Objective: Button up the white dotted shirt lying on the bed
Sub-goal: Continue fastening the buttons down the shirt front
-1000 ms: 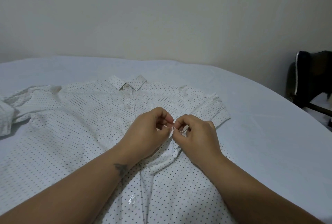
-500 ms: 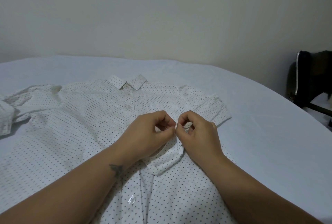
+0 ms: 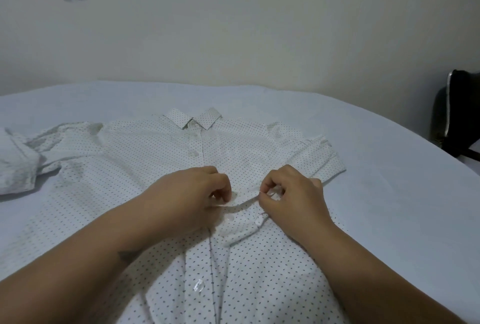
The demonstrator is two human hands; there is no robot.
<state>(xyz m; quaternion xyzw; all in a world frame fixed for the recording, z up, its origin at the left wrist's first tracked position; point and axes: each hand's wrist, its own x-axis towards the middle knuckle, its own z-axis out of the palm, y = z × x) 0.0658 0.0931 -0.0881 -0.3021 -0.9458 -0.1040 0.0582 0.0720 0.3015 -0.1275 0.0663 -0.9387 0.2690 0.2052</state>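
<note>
The bed point(image 3: 363, 157), under a pale blue sheet, is carrying the white dotted shirt point(image 3: 145, 162), which is lying face up with its collar point(image 3: 193, 119) pointing away toward the wall and its hem nearest the camera. One shirt, one collar, two hands are showing.

The left hand point(image 3: 192, 194) is curling its fingers down onto the left edge of the placket point(image 3: 241, 200) at mid-chest, fingertips closed on the cloth. The right hand point(image 3: 293, 199) is pinching the opposite edge between thumb and forefinger, tips pressed together on the fabric. The strip between them is looking taut, so the step in hand is probably the mid-chest fastening, the upper part apparently closed already.

Four buttons are showing: one below the collar point(image 3: 195, 153), two just under the hands point(image 3: 230, 218) point(image 3: 259, 220), one lower down near the hem point(image 3: 198, 285). Next, judging from this, one button is needing lining up with its hole and pushing through; the holes themselves are too small to make out.
</note>
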